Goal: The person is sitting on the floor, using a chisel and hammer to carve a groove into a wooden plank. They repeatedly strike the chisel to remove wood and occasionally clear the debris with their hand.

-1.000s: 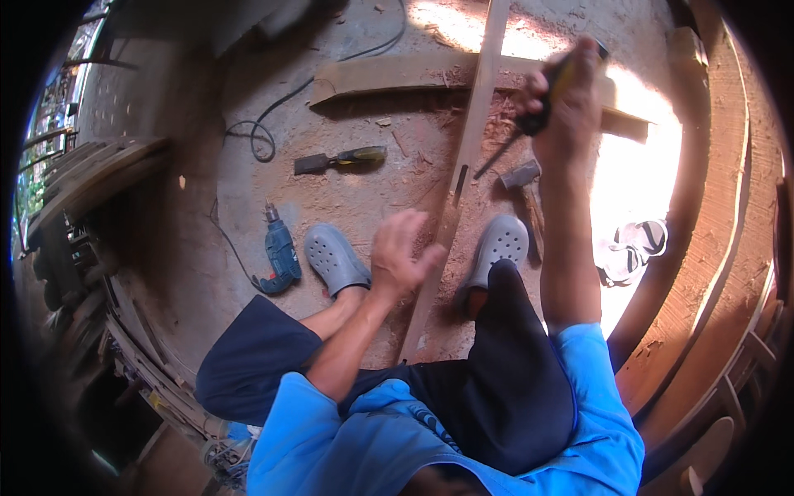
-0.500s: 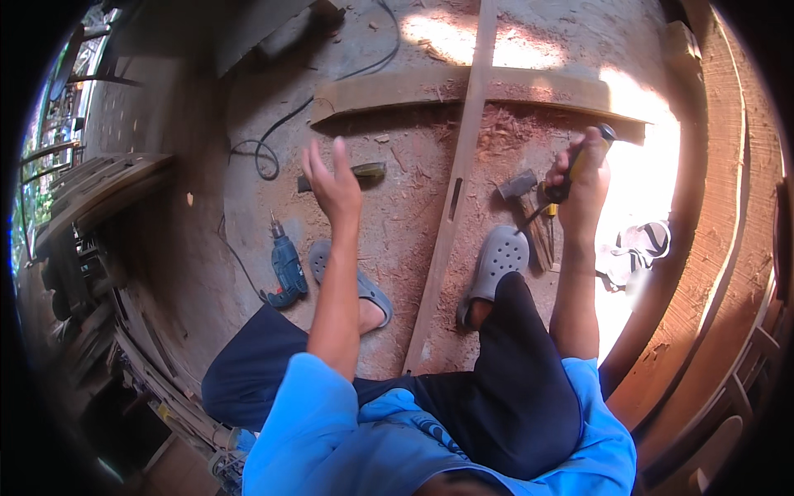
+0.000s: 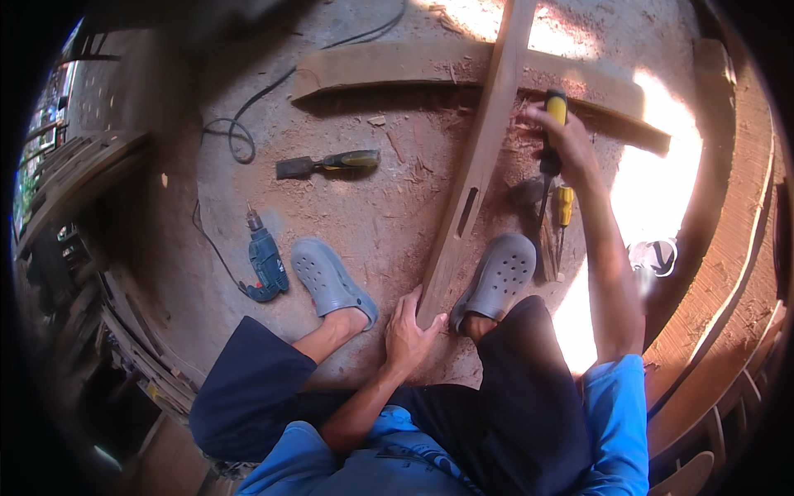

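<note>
My left hand (image 3: 407, 335) is closed round the near end of a long wooden bar (image 3: 471, 165), between my feet. The bar has a narrow slot cut in its upper face and rests across a thicker timber (image 3: 397, 64) at the far side. My right hand (image 3: 571, 145) holds a narrow chisel (image 3: 556, 112) by its yellow and black handle, blade pointing down, to the right of the bar. Some of its fingers stick out to the left. Below that chisel lie a hammer (image 3: 529, 193), partly hidden, and a yellow-handled screwdriver (image 3: 564, 207).
A wide chisel (image 3: 331, 163) and a blue corded power drill (image 3: 265, 258) lie on the floor at left. Grey clogs (image 3: 329, 277) are on my feet. Wood shavings litter the ground. Large planks (image 3: 736, 248) stand along the right, near a white strappy object (image 3: 653, 256).
My left hand has come down from the air to grip the bar's near end. The bar now appears turned or raised, its slot wider. My right hand has moved left, chisel blade now pointing straighter down.
</note>
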Tool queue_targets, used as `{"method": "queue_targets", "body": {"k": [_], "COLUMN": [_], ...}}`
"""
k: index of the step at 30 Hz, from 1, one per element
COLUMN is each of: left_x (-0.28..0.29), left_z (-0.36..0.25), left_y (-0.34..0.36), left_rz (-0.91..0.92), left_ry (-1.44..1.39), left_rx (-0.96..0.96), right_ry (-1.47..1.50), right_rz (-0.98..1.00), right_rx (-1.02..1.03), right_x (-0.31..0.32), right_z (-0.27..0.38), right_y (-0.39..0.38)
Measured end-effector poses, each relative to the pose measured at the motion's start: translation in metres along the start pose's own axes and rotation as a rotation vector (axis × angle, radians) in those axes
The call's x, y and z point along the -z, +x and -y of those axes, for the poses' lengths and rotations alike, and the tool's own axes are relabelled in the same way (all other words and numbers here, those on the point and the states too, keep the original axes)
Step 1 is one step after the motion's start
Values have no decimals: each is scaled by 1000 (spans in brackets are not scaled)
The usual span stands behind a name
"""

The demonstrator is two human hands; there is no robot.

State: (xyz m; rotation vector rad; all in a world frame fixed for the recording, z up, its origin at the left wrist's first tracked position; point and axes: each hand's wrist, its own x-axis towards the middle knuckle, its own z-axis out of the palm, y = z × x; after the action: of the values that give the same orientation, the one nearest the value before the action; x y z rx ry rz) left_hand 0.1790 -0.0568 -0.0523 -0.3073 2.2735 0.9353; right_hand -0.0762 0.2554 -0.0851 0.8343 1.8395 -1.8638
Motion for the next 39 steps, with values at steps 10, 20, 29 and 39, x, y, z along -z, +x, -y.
{"method": "queue_targets", "body": {"k": [10,20,29,39], "left_x": [22,21,23,34], "left_z": [20,41,48,34], "left_y": [19,43,50,64], "left_rz": [-164,-25,-75,155], "left_ry": [3,-74,-201,-347], "left_rx": [406,558,309,393], "right_ry": [-294,-193,-133,-212], "right_rz": [139,202,124,-38], "right_rx": [-11,-85,57,26], "right_x": [-12,-50,-30,-28], "right_z": [22,-17,-12,9], "right_y": [31,17,-13,-43]}}
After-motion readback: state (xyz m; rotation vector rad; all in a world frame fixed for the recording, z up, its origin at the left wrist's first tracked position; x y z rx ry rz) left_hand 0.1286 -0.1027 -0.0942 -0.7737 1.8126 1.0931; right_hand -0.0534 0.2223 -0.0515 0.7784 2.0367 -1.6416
